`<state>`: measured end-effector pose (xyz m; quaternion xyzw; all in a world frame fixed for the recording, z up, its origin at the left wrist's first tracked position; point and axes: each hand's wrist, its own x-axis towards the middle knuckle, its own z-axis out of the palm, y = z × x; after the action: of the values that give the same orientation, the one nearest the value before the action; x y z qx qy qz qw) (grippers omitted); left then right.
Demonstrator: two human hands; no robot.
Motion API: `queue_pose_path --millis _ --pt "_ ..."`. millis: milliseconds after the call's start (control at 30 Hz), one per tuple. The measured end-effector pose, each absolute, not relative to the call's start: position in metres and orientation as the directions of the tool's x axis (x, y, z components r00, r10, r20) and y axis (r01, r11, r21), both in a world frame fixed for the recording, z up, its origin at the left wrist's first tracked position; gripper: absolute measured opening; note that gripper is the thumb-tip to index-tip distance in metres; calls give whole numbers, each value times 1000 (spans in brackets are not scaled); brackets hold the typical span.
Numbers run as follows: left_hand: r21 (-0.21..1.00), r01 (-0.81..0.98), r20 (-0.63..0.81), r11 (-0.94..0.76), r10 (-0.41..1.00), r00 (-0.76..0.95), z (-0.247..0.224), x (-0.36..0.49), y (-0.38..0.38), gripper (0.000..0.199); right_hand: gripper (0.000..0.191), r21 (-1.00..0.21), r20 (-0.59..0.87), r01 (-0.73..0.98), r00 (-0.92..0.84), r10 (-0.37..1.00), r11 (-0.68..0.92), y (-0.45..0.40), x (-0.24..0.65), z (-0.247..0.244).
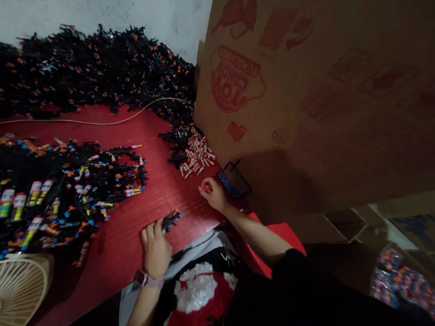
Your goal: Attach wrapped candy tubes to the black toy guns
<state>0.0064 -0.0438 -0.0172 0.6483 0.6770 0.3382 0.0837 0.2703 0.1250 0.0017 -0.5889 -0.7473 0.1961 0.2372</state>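
My left hand [157, 247], with a watch on its wrist, rests on the red table [159, 188] near the front edge. Its fingers touch the rear of a small black toy gun [171, 220] with orange and blue parts. To the right, my right hand [213, 194] is raised over the table with its fingers curled round several small red pieces [207, 186]. Just beyond it lies a heap of small candy tubes [197, 152] with pink and yellow colours. A black basket [235, 180] holding small blue pieces stands right of my right hand.
Black toy guns [80, 73] are piled along the wall. More guns with candy tubes [19, 205] cover the table's left side. A fan [12, 297] stands at the lower left. A large cardboard box [311, 99] rises on the right. A cable crosses the table.
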Motion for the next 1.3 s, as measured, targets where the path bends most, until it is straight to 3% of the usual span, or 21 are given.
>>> queue_pose_path --millis 133,300,400,467,567,667,933,1300 --pt "672 740 253 16 934 -250 -17 -3 -41 37 9 -753 268 603 -88 959 266 101 260 -5" --pt "899 422 74 116 910 -408 -12 -13 -36 17 20 -886 205 411 -64 977 213 105 259 0" --pt "962 250 20 109 886 -464 -2 -5 -37 28 38 -974 110 196 -21 994 112 89 245 9" --pt "998 7 -45 55 875 -481 13 5 -41 40 43 -997 34 57 -160 987 43 67 231 22" --pt "952 -303 -116 -38 873 -474 43 21 -47 50 40 -1000 4 -19 -459 889 -5 31 212 51" --pt "951 -303 -92 -69 868 -488 71 28 -53 45 42 -999 31 -46 -513 858 8 10 201 81" --pt "988 -70 88 -140 869 -487 105 29 -63 27 51 -991 -54 -72 -572 819 -116 5 205 124" --pt "977 -107 126 -183 907 -401 128 34 -68 18 51 -988 -133 23 -619 774 -152 -1 209 132"
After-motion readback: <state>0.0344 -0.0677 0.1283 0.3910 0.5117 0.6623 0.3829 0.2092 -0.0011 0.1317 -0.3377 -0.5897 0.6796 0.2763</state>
